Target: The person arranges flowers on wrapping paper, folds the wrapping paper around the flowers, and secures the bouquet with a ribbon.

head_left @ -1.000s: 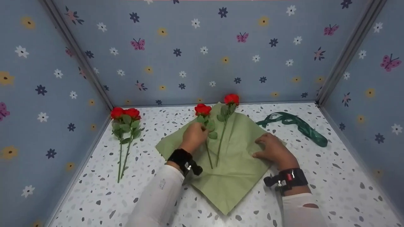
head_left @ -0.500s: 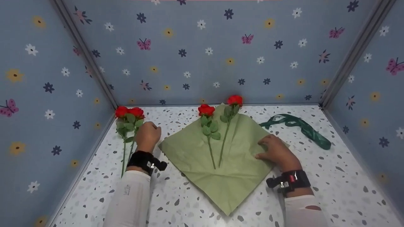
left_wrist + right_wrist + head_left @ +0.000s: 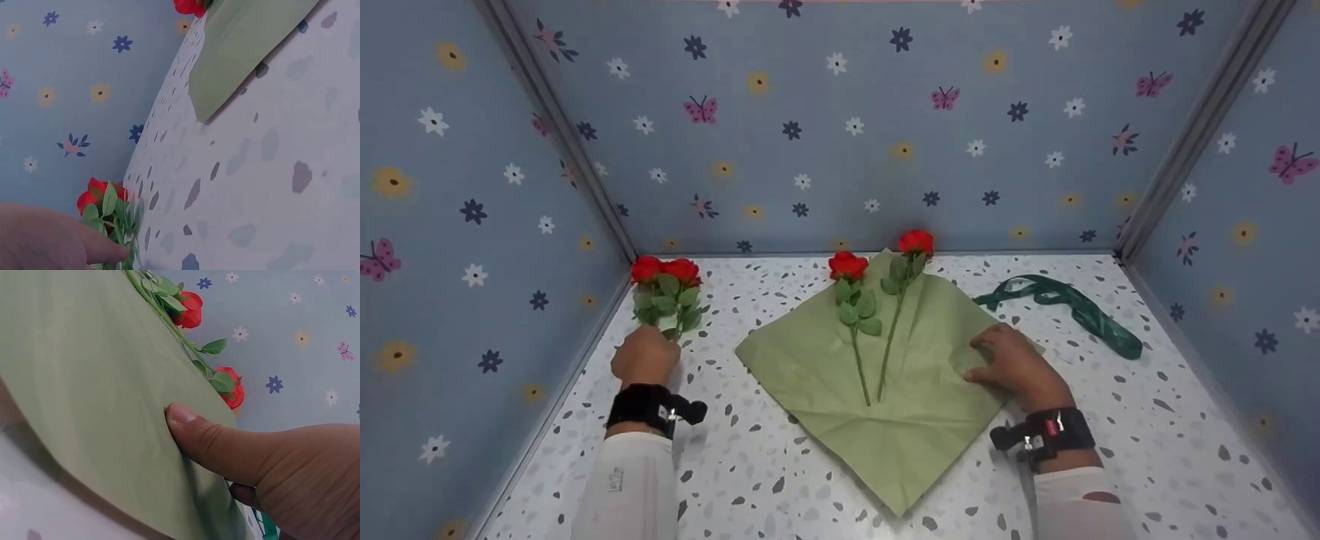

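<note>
Roses [image 3: 681,272] lie paired at left on the desk [image 3: 742,457]; my curled left hand [image 3: 646,358] hides their stems, its grip unclear. My right hand [image 3: 1020,367], fingers parted, touches the paper [image 3: 896,454].

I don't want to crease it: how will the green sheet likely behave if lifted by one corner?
The green sheet will probably flex easily, as it looks thin and already shows creases. It seems light, so it may shift readily. The two roses lying on it could slide or roll as it tilts.
</note>
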Demonstrator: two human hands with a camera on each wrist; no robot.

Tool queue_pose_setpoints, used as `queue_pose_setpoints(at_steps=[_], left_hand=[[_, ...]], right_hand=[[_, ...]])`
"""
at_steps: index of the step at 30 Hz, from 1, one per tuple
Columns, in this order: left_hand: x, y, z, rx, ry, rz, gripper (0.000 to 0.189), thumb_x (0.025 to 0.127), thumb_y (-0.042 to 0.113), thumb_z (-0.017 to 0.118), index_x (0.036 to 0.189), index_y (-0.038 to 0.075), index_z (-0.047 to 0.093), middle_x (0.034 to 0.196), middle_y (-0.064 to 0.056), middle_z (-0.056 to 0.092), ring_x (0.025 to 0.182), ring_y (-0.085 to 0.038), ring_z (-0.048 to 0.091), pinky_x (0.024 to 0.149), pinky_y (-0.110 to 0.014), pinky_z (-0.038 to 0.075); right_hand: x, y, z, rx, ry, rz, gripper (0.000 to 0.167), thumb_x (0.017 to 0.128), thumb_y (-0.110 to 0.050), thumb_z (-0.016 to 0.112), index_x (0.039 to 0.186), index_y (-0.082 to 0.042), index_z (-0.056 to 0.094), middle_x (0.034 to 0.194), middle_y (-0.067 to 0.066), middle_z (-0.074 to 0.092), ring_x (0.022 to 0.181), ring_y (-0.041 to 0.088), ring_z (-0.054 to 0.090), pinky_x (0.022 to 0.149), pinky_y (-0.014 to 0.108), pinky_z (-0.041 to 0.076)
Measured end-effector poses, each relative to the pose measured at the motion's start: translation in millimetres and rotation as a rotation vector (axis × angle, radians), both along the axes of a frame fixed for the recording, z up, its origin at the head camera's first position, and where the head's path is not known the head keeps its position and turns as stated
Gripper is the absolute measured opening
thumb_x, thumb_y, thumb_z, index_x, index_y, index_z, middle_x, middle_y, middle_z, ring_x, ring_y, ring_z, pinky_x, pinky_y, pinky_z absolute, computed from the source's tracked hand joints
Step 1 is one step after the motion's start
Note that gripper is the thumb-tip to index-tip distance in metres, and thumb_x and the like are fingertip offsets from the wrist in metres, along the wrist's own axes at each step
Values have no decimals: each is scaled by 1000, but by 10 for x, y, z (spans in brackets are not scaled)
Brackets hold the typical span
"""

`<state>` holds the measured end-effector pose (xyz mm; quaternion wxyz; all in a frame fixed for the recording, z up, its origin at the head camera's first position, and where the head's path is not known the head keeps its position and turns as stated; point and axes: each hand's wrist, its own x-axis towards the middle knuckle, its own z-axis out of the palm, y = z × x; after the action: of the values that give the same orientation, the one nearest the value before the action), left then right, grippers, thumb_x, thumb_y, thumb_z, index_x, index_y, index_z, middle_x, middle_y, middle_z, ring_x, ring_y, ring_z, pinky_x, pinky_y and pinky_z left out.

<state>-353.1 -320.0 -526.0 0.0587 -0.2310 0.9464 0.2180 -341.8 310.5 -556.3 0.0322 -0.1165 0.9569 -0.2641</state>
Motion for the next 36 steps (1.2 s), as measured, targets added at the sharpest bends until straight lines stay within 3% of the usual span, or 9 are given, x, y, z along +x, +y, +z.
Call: queue_pose_setpoints(at_steps=[3, 8, 15, 19, 23, 26, 29, 32, 36], left_hand=[[63, -47, 2, 3, -23, -34, 34, 105, 17, 57, 123, -7, 74, 125, -30, 77, 106, -44, 75, 73, -50, 60], [72, -51, 28, 5, -58, -83, 31, 104, 13, 61, 124, -7, 73, 125, -31, 76, 108, -45, 75, 76, -53, 62], [102, -63, 12, -3, -27, -113, 32, 106, 12, 56, 125, -8, 72, 125, -32, 76, 110, -48, 76, 81, -57, 62], [101, -25, 23, 64, 12, -116, 30, 108, 21, 61, 110, -5, 74, 105, -23, 76, 91, -38, 73, 71, -49, 58], [62, 76, 53, 201, 123, -117, 33, 110, 29, 68, 91, 2, 73, 82, -6, 67, 72, -25, 60, 63, -39, 50], [32, 228, 116, 283, 223, -137, 34, 110, 30, 71, 95, 0, 79, 85, -5, 72, 73, -20, 59, 66, -36, 48], [-6, 450, 213, 339, 292, -150, 34, 110, 30, 72, 108, -1, 84, 103, -13, 82, 82, -22, 64, 73, -36, 51], [-64, 734, 308, 393, 331, -166, 33, 111, 32, 72, 109, 2, 85, 111, -18, 82, 91, -26, 69, 82, -40, 55], [-155, 1215, 377, 496, 379, -192, 29, 110, 29, 74, 109, 3, 86, 108, -14, 83, 102, -30, 73, 93, -45, 58]], right_hand=[[-10, 3, -11, 1, -6, -8, 63, 89, -31, 100, 138, 1, 75, 144, 26, 66, 140, 50, 61, 124, 66, 47], [-2, 2, -1, 7, -7, -10, 63, 89, -32, 100, 138, 0, 76, 145, 25, 66, 139, 50, 61, 123, 66, 47], [11, -40, 16, -14, -1, 8, 64, 88, -31, 100, 137, 2, 75, 143, 26, 66, 139, 51, 61, 123, 67, 47], [1, -50, 25, -9, -8, 1, 65, 88, -31, 100, 137, 2, 75, 144, 26, 65, 140, 51, 60, 124, 67, 46], [4, -51, 39, -9, -17, 0, 66, 88, -31, 101, 139, 2, 74, 147, 27, 64, 142, 51, 58, 126, 67, 45], [17, -44, 50, -9, -12, 10, 67, 86, -30, 101, 139, 3, 74, 146, 29, 64, 142, 53, 58, 125, 67, 44], [28, -34, 55, -15, -4, 16, 68, 85, -29, 102, 138, 4, 74, 145, 30, 64, 142, 54, 58, 125, 68, 44], [29, -21, 47, -20, -1, 12, 67, 85, -29, 102, 138, 3, 74, 144, 29, 64, 141, 53, 58, 125, 67, 45], [28, -16, 42, -16, 2, 7, 65, 86, -29, 102, 137, 2, 75, 143, 28, 65, 140, 52, 59, 124, 67, 46]])
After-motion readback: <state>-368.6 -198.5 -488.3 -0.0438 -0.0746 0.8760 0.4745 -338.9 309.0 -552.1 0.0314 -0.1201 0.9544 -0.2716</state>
